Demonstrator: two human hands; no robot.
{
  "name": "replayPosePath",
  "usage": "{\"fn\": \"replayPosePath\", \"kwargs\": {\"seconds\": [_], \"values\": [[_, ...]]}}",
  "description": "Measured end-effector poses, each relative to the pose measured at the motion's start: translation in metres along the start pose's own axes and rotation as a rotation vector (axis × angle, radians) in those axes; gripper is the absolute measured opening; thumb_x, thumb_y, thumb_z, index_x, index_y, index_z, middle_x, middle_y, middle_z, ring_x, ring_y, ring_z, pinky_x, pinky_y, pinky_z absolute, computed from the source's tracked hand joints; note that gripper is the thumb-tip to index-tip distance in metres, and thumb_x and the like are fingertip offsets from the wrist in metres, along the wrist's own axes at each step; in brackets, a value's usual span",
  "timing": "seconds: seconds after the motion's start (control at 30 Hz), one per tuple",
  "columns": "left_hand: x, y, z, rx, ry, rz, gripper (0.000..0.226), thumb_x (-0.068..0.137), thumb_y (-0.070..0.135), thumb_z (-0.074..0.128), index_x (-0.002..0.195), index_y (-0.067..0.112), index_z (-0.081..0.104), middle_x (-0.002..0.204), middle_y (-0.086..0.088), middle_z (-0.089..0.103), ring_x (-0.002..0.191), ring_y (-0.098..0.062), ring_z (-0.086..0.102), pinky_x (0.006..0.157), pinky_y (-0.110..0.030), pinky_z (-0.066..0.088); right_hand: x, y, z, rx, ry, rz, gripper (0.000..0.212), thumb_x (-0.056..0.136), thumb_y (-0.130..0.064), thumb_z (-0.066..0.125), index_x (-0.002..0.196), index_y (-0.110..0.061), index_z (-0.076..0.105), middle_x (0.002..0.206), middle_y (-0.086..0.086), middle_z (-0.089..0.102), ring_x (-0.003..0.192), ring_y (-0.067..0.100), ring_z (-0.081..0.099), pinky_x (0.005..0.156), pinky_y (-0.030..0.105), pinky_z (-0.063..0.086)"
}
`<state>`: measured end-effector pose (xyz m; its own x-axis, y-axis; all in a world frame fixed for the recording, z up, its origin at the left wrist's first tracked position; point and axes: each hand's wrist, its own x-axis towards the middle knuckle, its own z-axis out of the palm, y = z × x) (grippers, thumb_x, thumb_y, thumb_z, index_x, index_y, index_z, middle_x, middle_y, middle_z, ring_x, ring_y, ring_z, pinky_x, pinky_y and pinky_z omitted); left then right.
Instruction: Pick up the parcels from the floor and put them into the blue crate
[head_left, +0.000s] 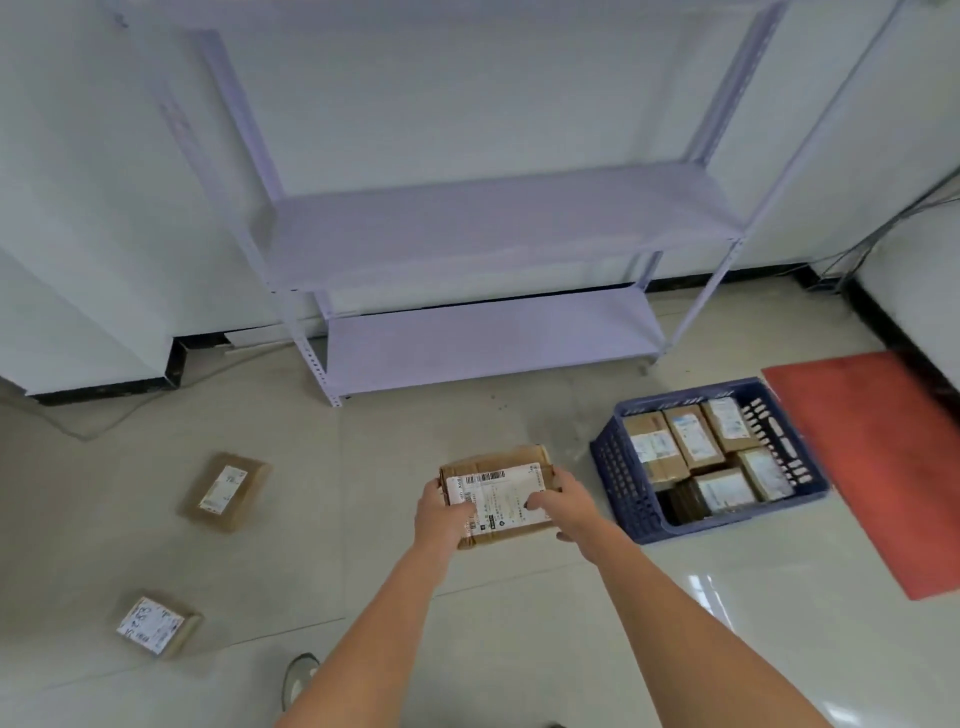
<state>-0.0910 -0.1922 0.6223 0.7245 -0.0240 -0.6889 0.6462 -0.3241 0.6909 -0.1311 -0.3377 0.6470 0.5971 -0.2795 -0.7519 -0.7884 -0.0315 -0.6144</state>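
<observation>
Head view, looking down over a pale tiled floor (519, 649), taken from left to right. Far left, two small brown cardboard parcels lie flat on the tiles, well apart: the nearer parcel (157, 625) with a white label covered in dark scrawl, and the farther parcel (225, 491) with a narrow white label. Behind them stands a pale lilac metal shelving rack (483, 228) against the white wall.

In the middle, both bare arms reach forward. The left hand (441, 512) is closed around the left end of a flat brown cardboard parcel with a large white barcode label (501, 493), thumb on top. The right hand (563, 506) clasps the parcel's right end, fingers spread over the label. This held parcel is just left of the crate, not over it.

To the right, a dark blue slotted plastic crate (621, 480) sits on the floor, holding several labelled brown boxes (691, 434) packed side by side. Beside it lies a red rectangular mat (878, 467).
</observation>
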Motion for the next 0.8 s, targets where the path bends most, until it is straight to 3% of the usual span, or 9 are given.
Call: {"fn": "replayPosePath", "kwargs": {"seconds": [0.07, 0.17, 0.27, 0.47, 0.57, 0.63, 0.8], "values": [[-0.019, 0.008, 0.051, -0.004, -0.043, -0.017, 0.051, 0.087, -0.004, 0.053, 0.134, 0.009, 0.040, 0.122, -0.012, 0.057, 0.091, -0.021, 0.055, 0.051, -0.021, 0.046, -0.005, 0.022, -0.054, 0.015, 0.031, 0.036, 0.069, 0.085, -0.003, 0.054, 0.147, -0.015, 0.025, 0.139, 0.011, 0.043, 0.121, 0.027, 0.044, 0.094, 0.037, 0.041], [-0.037, 0.024, 0.119, 0.041, -0.084, 0.006, 0.052, 0.087, -0.003, 0.054, 0.135, 0.009, 0.038, 0.128, -0.012, 0.055, 0.091, -0.020, 0.054, 0.053, -0.020, 0.046, -0.001, 0.046, -0.124, 0.054, 0.042, 0.094, 0.079, 0.083, -0.008, 0.057, 0.150, -0.020, 0.017, 0.151, 0.010, 0.030, 0.136, 0.032, 0.033, 0.106, 0.046, 0.036], [-0.037, 0.035, 0.184, 0.082, -0.118, 0.005, 0.050, 0.088, -0.002, 0.053, 0.134, 0.009, 0.037, 0.128, -0.013, 0.055, 0.091, -0.019, 0.053, 0.052, -0.019, 0.046, 0.010, 0.058, -0.186, 0.087, 0.063, 0.120, 0.079, 0.084, -0.008, 0.057, 0.150, -0.022, 0.016, 0.151, 0.010, 0.031, 0.136, 0.033, 0.033, 0.106, 0.046, 0.037], [-0.011, 0.038, 0.310, 0.110, -0.162, -0.060, 0.044, 0.087, -0.002, 0.055, 0.127, 0.007, 0.039, 0.124, -0.014, 0.057, 0.095, -0.022, 0.056, 0.067, -0.027, 0.050, 0.065, 0.091, -0.296, 0.096, 0.088, 0.166, 0.073, 0.087, -0.005, 0.055, 0.149, -0.017, 0.020, 0.149, 0.011, 0.035, 0.135, 0.031, 0.035, 0.106, 0.043, 0.035], [0.005, 0.040, 0.366, 0.114, -0.177, -0.105, 0.038, 0.087, -0.002, 0.054, 0.121, 0.010, 0.040, 0.114, -0.011, 0.058, 0.091, -0.019, 0.055, 0.063, -0.025, 0.049, 0.093, 0.103, -0.343, 0.090, 0.104, 0.195, 0.068, 0.086, -0.003, 0.054, 0.147, -0.016, 0.026, 0.140, 0.011, 0.046, 0.121, 0.026, 0.044, 0.101, 0.039, 0.038], [0.012, 0.040, 0.400, 0.133, -0.180, -0.131, 0.044, 0.087, -0.002, 0.053, 0.127, 0.008, 0.038, 0.104, -0.005, 0.055, 0.091, -0.018, 0.054, 0.063, -0.021, 0.048, 0.112, 0.113, -0.373, 0.049, 0.071, 0.238, 0.068, 0.085, -0.004, 0.055, 0.146, -0.017, 0.028, 0.135, 0.010, 0.049, 0.112, 0.024, 0.046, 0.096, 0.037, 0.039], [0.024, 0.033, 0.465, 0.160, -0.161, -0.197, 0.048, 0.088, -0.002, 0.051, 0.132, 0.010, 0.034, 0.107, -0.006, 0.056, 0.094, -0.014, 0.053, 0.056, -0.016, 0.047, 0.156, 0.138, -0.428, 0.012, -0.023, 0.318, 0.069, 0.082, -0.008, 0.057, 0.144, -0.020, 0.031, 0.128, 0.006, 0.052, 0.116, 0.026, 0.048, 0.092, 0.036, 0.040]]}}
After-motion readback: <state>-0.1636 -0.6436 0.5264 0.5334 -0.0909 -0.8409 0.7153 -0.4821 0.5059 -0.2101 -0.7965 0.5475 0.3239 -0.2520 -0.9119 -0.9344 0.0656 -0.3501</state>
